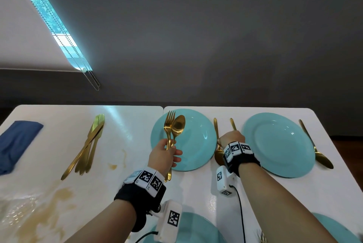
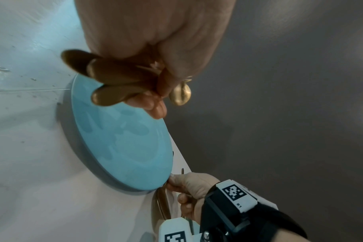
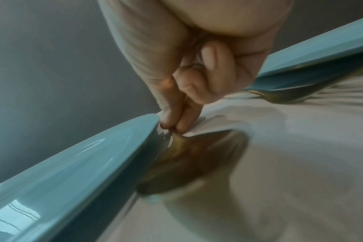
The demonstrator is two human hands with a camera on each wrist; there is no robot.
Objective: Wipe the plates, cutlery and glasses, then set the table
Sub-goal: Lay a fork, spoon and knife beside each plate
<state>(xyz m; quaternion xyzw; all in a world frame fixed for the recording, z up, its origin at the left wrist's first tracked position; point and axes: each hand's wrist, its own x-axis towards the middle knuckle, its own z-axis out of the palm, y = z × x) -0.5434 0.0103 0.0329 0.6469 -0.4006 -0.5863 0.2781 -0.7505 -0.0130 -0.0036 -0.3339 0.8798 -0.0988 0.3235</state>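
**A:** ok so what's on the white table (image 1: 121, 189)? biggest stuff first pls

**B:** Two teal plates at the far edge: the middle plate (image 1: 196, 144) and the right plate (image 1: 279, 144). Parts of two more teal plates peek in at the near edge, one behind the left wrist (image 1: 196, 229), one in the right corner (image 1: 330, 227). A folded blue cloth (image 1: 17, 144) sits far left, well apart from the plates. There's a brownish stain (image 1: 47, 207) on the near left of the tabletop.

**A:** and the gold cutlery?

**B:** A bunch of gold knives (image 1: 88, 144) lies fanned between cloth and middle plate. A spoon (image 1: 318, 148) lies just beside the right plate's right edge. Another spoon (image 1: 218, 144) lies between the two plates, bowl toward the camera, right against the middle plate's rim.

**A:** hands?

**B:** The left hand (image 1: 163, 156) is up over the middle plate's left side, fingers wrapped around a bundle of forks (image 1: 169, 123) plus one spoon (image 1: 177, 126), all off the table, heads pointing away. The right hand (image 1: 231, 138) is down at that between-plates spoon, thumb and forefinger (image 3: 172, 114) pinching its handle at the plate rim, other fingers curled in. Another gold handle (image 1: 233, 124) pokes out past the knuckles; can't tell what piece it is.
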